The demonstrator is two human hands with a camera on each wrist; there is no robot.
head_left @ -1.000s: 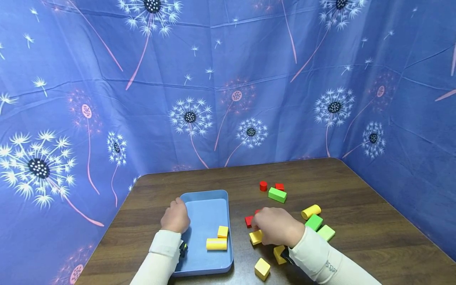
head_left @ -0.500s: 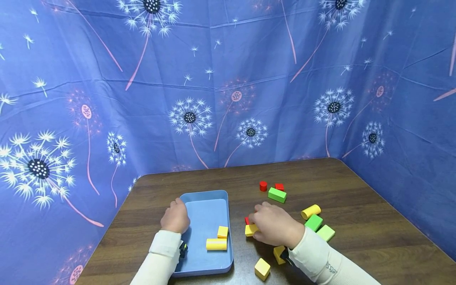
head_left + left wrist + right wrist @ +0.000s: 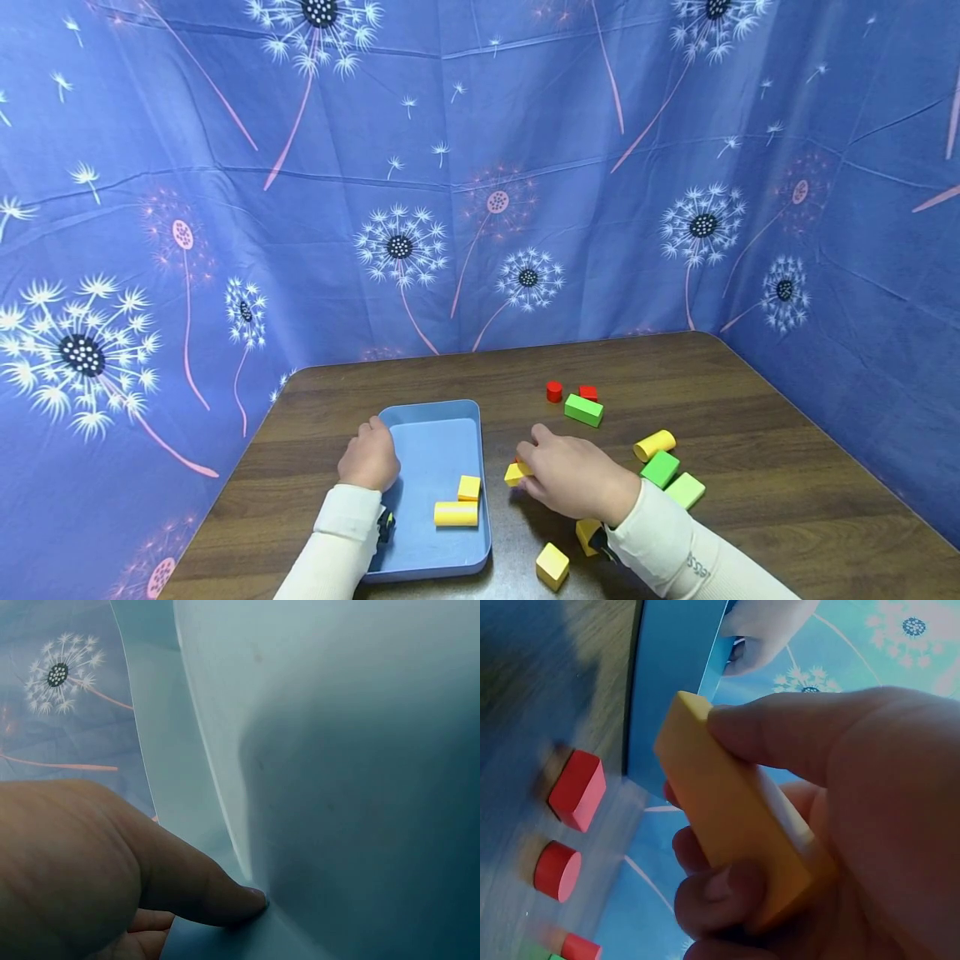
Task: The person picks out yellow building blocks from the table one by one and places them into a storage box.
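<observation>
My left hand (image 3: 370,454) grips the left wall of a blue tray (image 3: 427,442); the left wrist view has the thumb (image 3: 217,892) pressed on the inner side. Inside the tray lie a yellow cylinder (image 3: 456,514) and a small yellow block (image 3: 468,488). To the tray's right, my right hand (image 3: 576,473) holds a long yellow block (image 3: 731,810) between thumb and curled fingers, raised off the table in the right wrist view. A red block (image 3: 577,790) and a red cylinder (image 3: 558,870) stand below it there. Much of the red piece by this hand is hidden in the head view.
A yellow cube (image 3: 552,567) and another yellow block (image 3: 587,537), partly under the right wrist, lie near the front. Farther right are a yellow cylinder (image 3: 655,446) and two green blocks (image 3: 661,469). A green block (image 3: 583,411) sits near two red pieces (image 3: 554,392) at the back.
My right hand has picked the yellow block up off the table and carried it left and slightly away, toward the tray. The left hand and the tray have stayed in place.
</observation>
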